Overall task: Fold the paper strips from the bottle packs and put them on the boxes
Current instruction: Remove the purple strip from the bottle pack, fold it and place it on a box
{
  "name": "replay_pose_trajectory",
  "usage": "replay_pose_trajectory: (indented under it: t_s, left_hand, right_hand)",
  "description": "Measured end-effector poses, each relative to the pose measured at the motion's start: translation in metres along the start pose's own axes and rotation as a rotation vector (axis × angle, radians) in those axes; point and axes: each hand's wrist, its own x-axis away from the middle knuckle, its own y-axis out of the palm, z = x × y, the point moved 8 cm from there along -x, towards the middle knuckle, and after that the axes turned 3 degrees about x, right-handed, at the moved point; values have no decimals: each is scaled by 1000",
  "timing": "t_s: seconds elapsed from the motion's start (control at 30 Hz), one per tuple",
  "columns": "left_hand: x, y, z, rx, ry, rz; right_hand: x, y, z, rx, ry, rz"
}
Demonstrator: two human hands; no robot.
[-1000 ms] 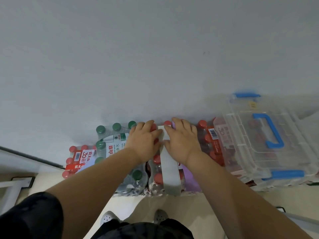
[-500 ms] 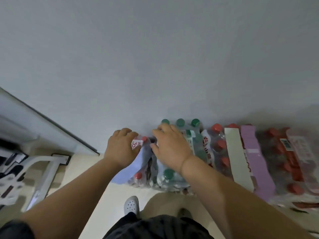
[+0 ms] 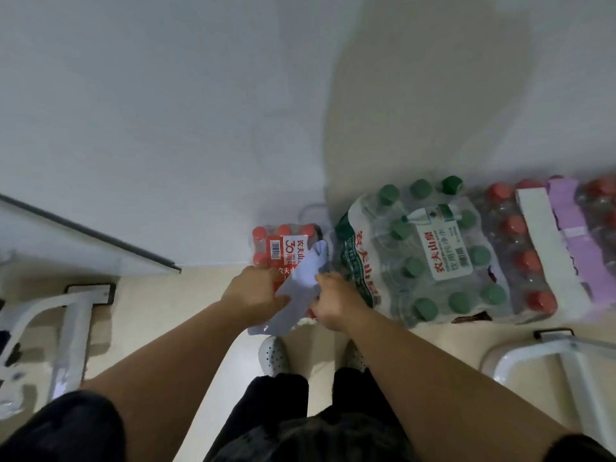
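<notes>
A pale blue paper strip (image 3: 301, 288) lies slanted over the red-capped bottle pack (image 3: 281, 248) at the wall. My left hand (image 3: 255, 293) grips its left edge and my right hand (image 3: 335, 301) pinches its right edge, both low on the strip. To the right stands a green-capped bottle pack (image 3: 430, 258). Further right, a white strip (image 3: 546, 248) and a purple strip (image 3: 580, 238) lie across another red-capped pack (image 3: 520, 261). No boxes are in view.
A plain wall fills the upper half. White metal frame legs stand on the floor at left (image 3: 71, 331) and at right (image 3: 550, 358). My white shoes (image 3: 273, 356) stand just in front of the packs.
My view has swung further left and the clear box has left the frame. Both hands moved from the white strip to the blue strip on the leftmost pack and now hold it.
</notes>
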Motion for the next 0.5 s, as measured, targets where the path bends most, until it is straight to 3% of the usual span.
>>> replay_pose_trajectory:
  t_s: [0.23,0.5]
  left_hand:
    - [-43,22,2,64,2,17]
    - [-70,35,7,12,32,115]
  right_hand:
    - [-39,39,19,-271,115,-15]
    - [-51,57,17,-277,83,79]
